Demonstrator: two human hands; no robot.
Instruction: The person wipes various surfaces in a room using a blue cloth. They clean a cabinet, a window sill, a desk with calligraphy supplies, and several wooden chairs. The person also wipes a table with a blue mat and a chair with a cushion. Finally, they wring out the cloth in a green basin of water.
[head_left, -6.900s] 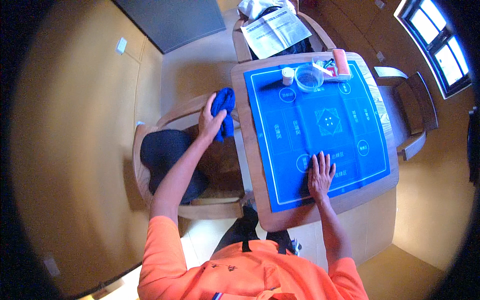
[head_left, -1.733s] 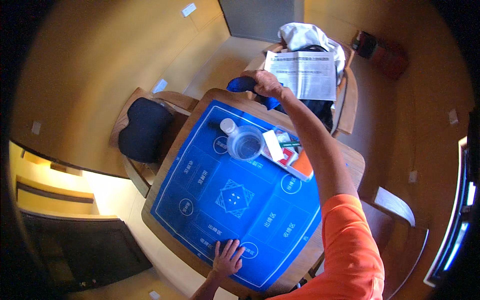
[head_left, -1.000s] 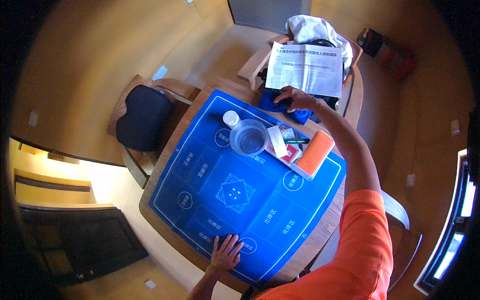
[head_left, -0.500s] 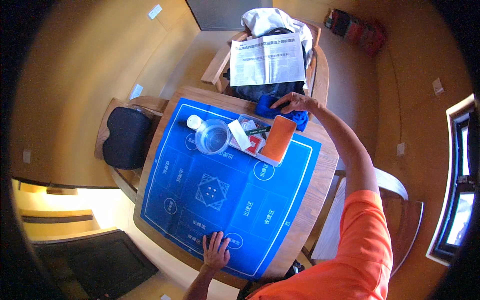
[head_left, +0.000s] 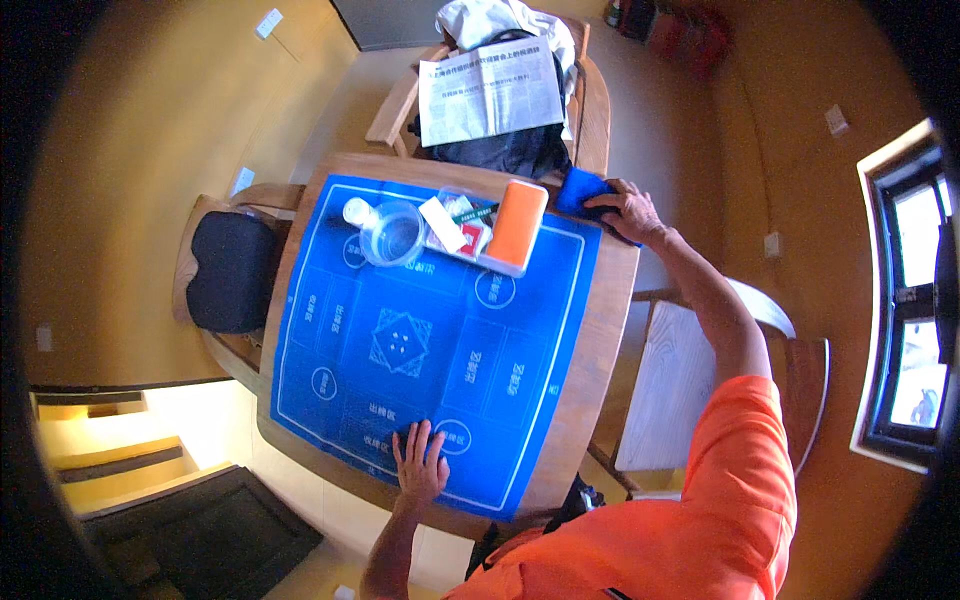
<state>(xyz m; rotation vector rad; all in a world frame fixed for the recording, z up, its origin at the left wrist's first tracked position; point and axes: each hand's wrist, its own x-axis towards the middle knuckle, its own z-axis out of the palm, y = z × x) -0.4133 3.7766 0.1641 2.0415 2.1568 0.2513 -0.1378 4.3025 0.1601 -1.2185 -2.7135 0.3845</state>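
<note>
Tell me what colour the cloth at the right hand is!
The cloth at the right hand is blue, best seen in the head view.

The head view looks from the left one of two fisheye cameras worn on the head, facing steeply downward to the blue game mat (head_left: pixel 440 305) on the wooden table (head_left: pixel 586 370). It is near to the orange shirt (head_left: pixel 640 540) below, and reaches widely until the window (head_left: pixel 908 310) at right.
</note>
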